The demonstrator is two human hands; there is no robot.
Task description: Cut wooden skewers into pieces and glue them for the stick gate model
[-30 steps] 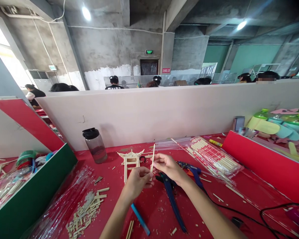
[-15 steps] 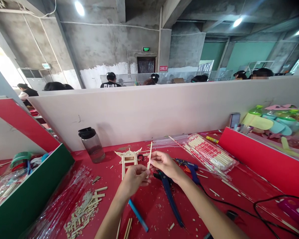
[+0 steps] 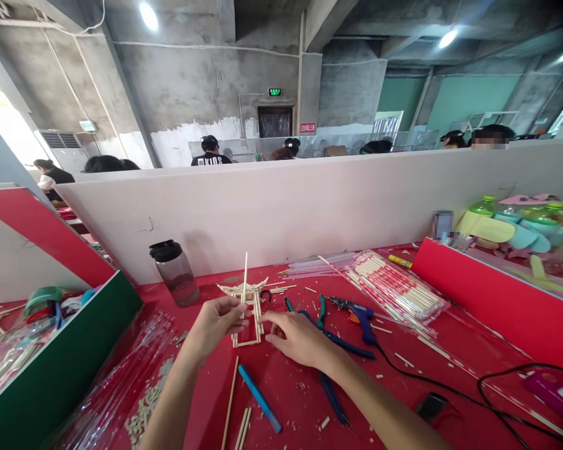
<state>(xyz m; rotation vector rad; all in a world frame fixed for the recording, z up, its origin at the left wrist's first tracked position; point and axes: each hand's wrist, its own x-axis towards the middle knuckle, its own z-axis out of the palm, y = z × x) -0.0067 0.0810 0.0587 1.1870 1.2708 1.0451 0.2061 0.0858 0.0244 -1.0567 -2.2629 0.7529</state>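
Observation:
My left hand (image 3: 220, 322) pinches a thin wooden stick (image 3: 245, 275) that points upward. Just behind it on the red table stands a small frame model (image 3: 248, 343) built of wooden sticks, with a curved roof-like top. My right hand (image 3: 291, 334) is at the model's right side, index finger and thumb apart, with no object seen in it; whether the fingertips touch the model I cannot tell. Beside that hand lies a cutter (image 3: 344, 344) with blue handles, its jaws spread and partly hidden by the hand. A blue glue gun (image 3: 366, 322) lies farther right.
A dark-lidded water bottle (image 3: 174, 275) stands at the back left. Near me lie a blue stick-like tool (image 3: 259, 399) and several loose sticks (image 3: 231, 400). Cut pieces (image 3: 143, 406) are heaped left. Bagged sticks (image 3: 398, 287) lie back right. A black cord (image 3: 422, 380) crosses the right side.
Both hands have come apart. The left hand has carried the stick leftward to the model. My right hand has moved down and left, and the cutter now lies with its handles spread.

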